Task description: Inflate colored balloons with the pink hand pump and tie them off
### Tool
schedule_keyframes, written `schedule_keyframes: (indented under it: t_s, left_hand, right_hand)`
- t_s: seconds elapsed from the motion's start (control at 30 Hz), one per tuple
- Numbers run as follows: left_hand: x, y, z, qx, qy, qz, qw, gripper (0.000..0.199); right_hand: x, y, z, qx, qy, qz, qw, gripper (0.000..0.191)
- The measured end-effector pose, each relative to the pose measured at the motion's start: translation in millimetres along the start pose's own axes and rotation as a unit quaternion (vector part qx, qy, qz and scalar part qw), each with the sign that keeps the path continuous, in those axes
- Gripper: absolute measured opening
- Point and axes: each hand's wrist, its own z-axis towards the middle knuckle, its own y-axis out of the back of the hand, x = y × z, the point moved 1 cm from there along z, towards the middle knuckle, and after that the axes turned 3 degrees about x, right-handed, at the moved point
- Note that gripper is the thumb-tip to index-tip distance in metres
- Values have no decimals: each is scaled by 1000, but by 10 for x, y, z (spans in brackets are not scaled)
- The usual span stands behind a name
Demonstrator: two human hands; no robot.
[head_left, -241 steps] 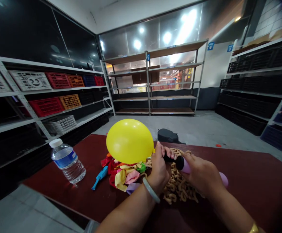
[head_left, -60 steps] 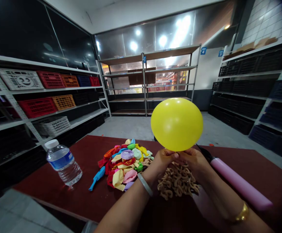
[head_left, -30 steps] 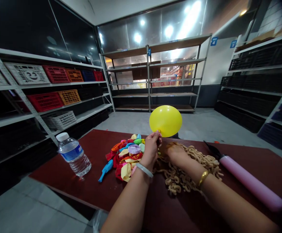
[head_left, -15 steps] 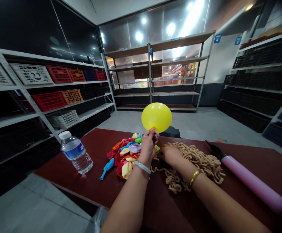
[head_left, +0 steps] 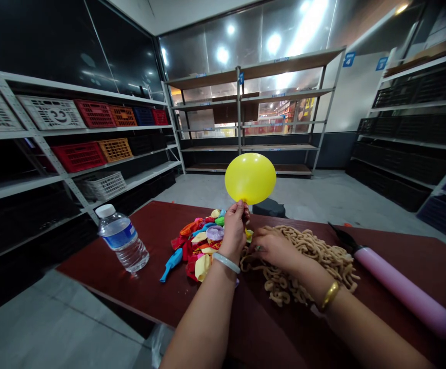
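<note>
My left hand (head_left: 235, 225) pinches the neck of an inflated yellow balloon (head_left: 250, 177), which stands upright above the fingers. Just to its right, my right hand (head_left: 271, 247) has curled fingers pointing towards the left hand; what lies between them is hidden. Under and beside the right hand spreads a heap of tan, twisted cord (head_left: 315, 253), with loose strands reaching left below the fingers. Left of my left wrist lies a pile of uninflated balloons (head_left: 202, 241) in many colours. A blue uninflated balloon (head_left: 172, 264) sticks out at the pile's left edge.
A capped water bottle (head_left: 123, 240) stands on the dark red table (head_left: 130, 287) at the left. On the right lies a pink hand pump (head_left: 403, 287) with a black end. Shelves with crates (head_left: 96, 114) line the left wall; a metal rack (head_left: 240, 118) stands behind.
My left hand and the yellow balloon have risen slightly. My right hand has turned, its fingers now closer to my left hand and its wrist further right.
</note>
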Motion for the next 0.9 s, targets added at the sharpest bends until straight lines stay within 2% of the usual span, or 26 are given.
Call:
schedule_keyframes:
  t_s: [0.13,0.2,0.27,0.37,0.4,0.43,0.5,0.53,0.57,0.6,0.63,0.73,0.77,0.83,0.9]
  left_hand:
    - [26,2,11,4,2,0,1000,40]
    - [32,4,12,7,-1,-1,1000,39]
    - [32,6,12,4,-1,-5,1000,39]
    - [28,-6,10,5,3,-17,1000,38]
    - [28,-14,8,7,6,-22,1000,38]
    - [30,-25,4,10,9,-26,1000,38]
    - [43,-54,-14,13,18,-32,999,38]
    - [57,-71,-28,14,23,-35,999,39]
    - [76,-92,-47,18,29,-35,999,39]
    - [101,-117,-72,24,35,-32,999,39]
    - [132,-145,-103,31,41,-26,998,39]
    - [252,-249,-230,53,63,11,997,37]
    - [297,-285,-279,60,76,30,995,37]
    - [384,-347,-371,71,106,72,989,36]
    - [466,-382,-440,77,131,119,981,36]
  right_hand:
    - [81,-211,40,-12,-10,27,1000,14]
    - [58,-233,50,-27,-18,59,998,11]
    - [14,-165,33,-48,-24,106,993,11]
    - [-65,86,-69,-105,-52,207,971,27]
    - [-93,191,-123,-135,-63,282,948,32]
    - [-121,295,-183,-171,-73,390,902,32]
    - [-175,470,-305,-225,-69,581,779,25]
    - [-201,533,-360,-242,-64,637,729,23]
    - [-227,574,-408,-251,-65,655,710,22]
    - [-255,595,-448,-257,-77,645,716,23]
    - [-282,598,-479,-260,-94,609,743,24]
    - [-342,550,-526,-253,-103,373,887,23]
    - [-349,531,-532,-248,-91,275,924,22]
    - [-342,502,-542,-240,-72,101,963,23]
    - [-311,488,-553,-232,-79,-20,969,25]
